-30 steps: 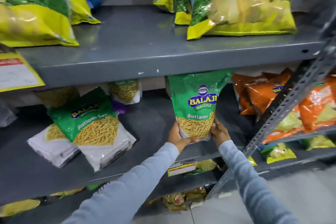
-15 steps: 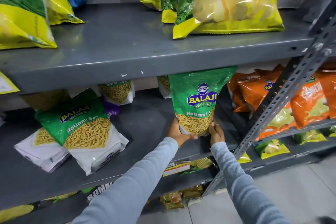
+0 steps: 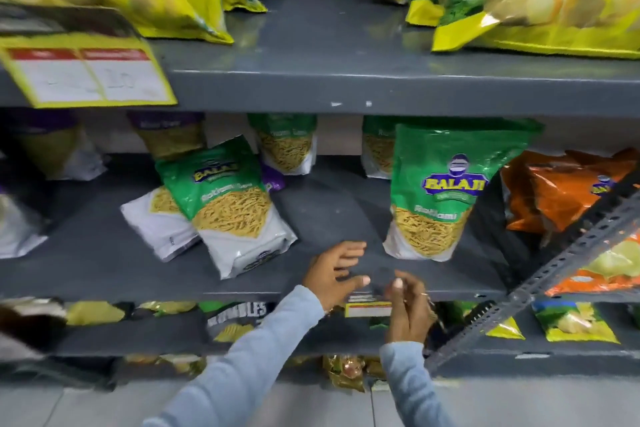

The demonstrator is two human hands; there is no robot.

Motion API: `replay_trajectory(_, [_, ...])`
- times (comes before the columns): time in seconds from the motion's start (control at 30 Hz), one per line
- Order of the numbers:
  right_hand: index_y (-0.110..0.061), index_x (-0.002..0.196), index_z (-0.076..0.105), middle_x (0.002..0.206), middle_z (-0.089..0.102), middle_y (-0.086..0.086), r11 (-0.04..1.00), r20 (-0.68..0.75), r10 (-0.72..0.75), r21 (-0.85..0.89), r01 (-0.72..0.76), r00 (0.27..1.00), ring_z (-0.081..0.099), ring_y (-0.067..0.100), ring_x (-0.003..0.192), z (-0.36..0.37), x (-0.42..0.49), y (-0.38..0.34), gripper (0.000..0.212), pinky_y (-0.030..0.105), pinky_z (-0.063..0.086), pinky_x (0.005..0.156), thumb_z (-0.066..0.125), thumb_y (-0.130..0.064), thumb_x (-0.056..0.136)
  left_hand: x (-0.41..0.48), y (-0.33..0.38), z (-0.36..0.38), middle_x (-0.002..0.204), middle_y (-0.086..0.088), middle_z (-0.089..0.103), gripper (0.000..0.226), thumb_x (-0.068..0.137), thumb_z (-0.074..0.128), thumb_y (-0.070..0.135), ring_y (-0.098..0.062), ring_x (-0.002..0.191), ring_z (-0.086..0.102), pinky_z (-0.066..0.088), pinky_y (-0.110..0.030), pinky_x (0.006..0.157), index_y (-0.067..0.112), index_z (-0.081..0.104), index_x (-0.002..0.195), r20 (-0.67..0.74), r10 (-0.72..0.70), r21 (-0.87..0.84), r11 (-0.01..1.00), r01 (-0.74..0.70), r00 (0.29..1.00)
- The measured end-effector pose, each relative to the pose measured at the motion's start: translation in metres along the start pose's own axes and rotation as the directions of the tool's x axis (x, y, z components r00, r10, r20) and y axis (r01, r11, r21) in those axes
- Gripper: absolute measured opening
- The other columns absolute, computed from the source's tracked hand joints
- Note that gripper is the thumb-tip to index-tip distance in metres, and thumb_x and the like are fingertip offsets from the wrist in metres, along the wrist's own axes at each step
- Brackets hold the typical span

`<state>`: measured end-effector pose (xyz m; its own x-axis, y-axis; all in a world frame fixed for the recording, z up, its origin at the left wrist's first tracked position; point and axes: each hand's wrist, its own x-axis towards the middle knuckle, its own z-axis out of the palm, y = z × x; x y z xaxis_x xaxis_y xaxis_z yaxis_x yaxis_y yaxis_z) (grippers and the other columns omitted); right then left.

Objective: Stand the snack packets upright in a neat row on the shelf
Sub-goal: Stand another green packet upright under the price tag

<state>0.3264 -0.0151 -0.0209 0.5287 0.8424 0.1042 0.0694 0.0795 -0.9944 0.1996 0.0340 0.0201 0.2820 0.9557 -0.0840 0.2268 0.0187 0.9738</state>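
both hands are seen empty at the front edge of the middle shelf (image 3: 346, 211). the left hand (image 3: 334, 276) is spread, palm down, fingers pointing along the shelf lip; the right hand (image 3: 408, 308) is loosely curled just beside it, with nothing pinched. neither hand touches a packet. the upright green packet (image 3: 433, 191) is stood on its base just behind and right of the hands, its top close under the shelf above, so it is judged to be placed. to the left of that packet, across a bare stretch of shelf, a tilted green packet (image 3: 228, 204) is laid over a white packet (image 3: 156, 218), both flat rather than standing; these are judged the next to be raised. further green packets at the back wall (image 3: 285, 146) are seen upright behind the gap. orange packets (image 3: 561, 191) are stacked to the right of the upright packet, beyond a slanted metal brace (image 3: 540, 284).
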Motion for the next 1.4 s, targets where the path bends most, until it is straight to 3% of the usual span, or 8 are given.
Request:
replay_trajectory(0.17, [-0.020, 0.088, 0.066, 0.093, 0.069, 0.006, 0.995, 0.336, -0.070, -0.044, 0.090, 0.939, 0.061, 0.013, 0.089, 0.073, 0.001, -0.027, 0.026, 0.023, 0.047, 0.085, 0.050, -0.040, 0.082, -0.035, 0.010, -0.069, 0.080, 0.010, 0.071, 0.036, 0.077, 0.068, -0.006, 0.004, 0.073, 0.065, 0.052, -0.012, 0.070, 0.028, 0.068, 0.085, -0.309, 0.113, 0.017, 0.993, -0.113, 0.945])
replay_trajectory(0.33, [-0.011, 0.088, 0.064, 0.092, 0.062, 0.007, 0.994, 0.407, 0.068, -0.109, -0.026, 0.911, 0.054, 0.017, 0.091, 0.146, 0.031, -0.038, 0.010, 0.025, 0.039, 0.086, 0.059, -0.018, 0.085, -0.048, 0.003, -0.133, 0.080, 0.011, 0.073, 0.031, 0.079, 0.064, -0.005, -0.010, 0.077, 0.066, 0.052, -0.023, 0.070, 0.025, 0.071, 0.078, -0.569, 0.126, 0.055, 0.992, -0.115, 0.813])
replay_trajectory(0.43, [-0.003, 0.096, 0.063, 0.098, 0.060, 0.011, 0.943, 0.501, 0.276, -0.307, -0.130, 0.821, 0.056, 0.026, 0.101, 0.182, 0.042, -0.039, 0.028, 0.031, 0.039, 0.094, 0.055, -0.029, 0.086, -0.056, -0.006, -0.164, 0.083, 0.012, 0.070, 0.036, 0.080, 0.060, -0.007, 0.001, 0.077, 0.062, 0.052, -0.020, 0.073, 0.028, 0.067, 0.079, -0.680, 0.191, 0.210, 0.976, -0.062, 0.708])
replay_trajectory(0.5, [-0.002, 0.109, 0.060, 0.118, 0.059, 0.016, 0.877, 0.496, 0.421, -0.436, -0.201, 0.759, 0.052, 0.034, 0.116, 0.198, 0.048, -0.044, 0.043, 0.036, 0.034, 0.103, 0.049, -0.038, 0.088, -0.059, -0.017, -0.180, 0.094, -0.004, 0.068, 0.026, 0.079, 0.066, -0.001, -0.015, 0.083, 0.062, 0.053, -0.031, 0.080, 0.023, 0.062, 0.089, -0.734, 0.166, 0.231, 0.973, 0.012, 0.659])
replay_trajectory(0.77, [-0.003, 0.131, 0.042, 0.145, 0.039, 0.018, 0.764, 0.368, 0.554, -0.581, -0.281, 0.746, 0.038, 0.035, 0.131, 0.210, 0.040, -0.047, 0.062, 0.039, 0.026, 0.112, 0.033, -0.049, 0.091, -0.056, -0.027, -0.192, 0.118, -0.013, 0.059, 0.019, 0.092, 0.056, 0.013, -0.033, 0.106, 0.057, 0.047, -0.047, 0.090, 0.012, 0.056, 0.111, -0.248, -0.463, -0.532, 0.799, 0.280, 0.851])
replay_trajectory(1.0, [-0.010, 0.113, 0.057, 0.131, 0.053, 0.018, 0.855, 0.381, 0.444, -0.451, -0.256, 0.811, 0.046, 0.031, 0.124, 0.182, -0.006, -0.055, 0.035, 0.037, 0.029, 0.111, 0.039, -0.033, 0.093, -0.082, -0.028, -0.206, 0.107, -0.002, 0.065, 0.032, 0.086, 0.062, 0.004, -0.015, 0.094, 0.062, 0.058, -0.024, 0.066, 0.021, 0.056, 0.112, -0.087, -0.342, -0.458, 0.848, 0.267, 0.936])
replay_trajectory(1.13, [-0.013, 0.091, 0.061, 0.095, 0.064, 0.008, 0.931, 0.485, 0.346, -0.070, -0.358, 0.804, 0.061, 0.017, 0.087, 0.162, -0.048, -0.066, 0.017, 0.027, 0.050, 0.079, 0.045, -0.020, 0.091, -0.104, -0.028, -0.225, 0.099, 0.000, 0.073, 0.046, 0.074, 0.076, 0.001, -0.009, 0.086, 0.068, 0.056, -0.020, 0.070, 0.017, 0.061, 0.114, -0.106, -0.228, -0.359, 0.917, 0.177, 0.968])
replay_trajectory(1.4, [-0.024, 0.107, 0.064, 0.102, 0.074, -0.013, 0.936, 0.577, 0.266, 0.039, -0.351, 0.772, 0.066, 0.006, 0.100, 0.125, -0.073, -0.077, 0.066, 0.012, 0.052, 0.074, 0.068, -0.065, 0.056, -0.127, -0.011, -0.226, 0.113, -0.012, 0.072, 0.055, 0.065, 0.075, 0.006, -0.023, 0.101, 0.067, 0.057, -0.032, 0.087, 0.015, 0.062, 0.118, -0.057, -0.156, -0.376, 0.918, 0.123, 0.986])
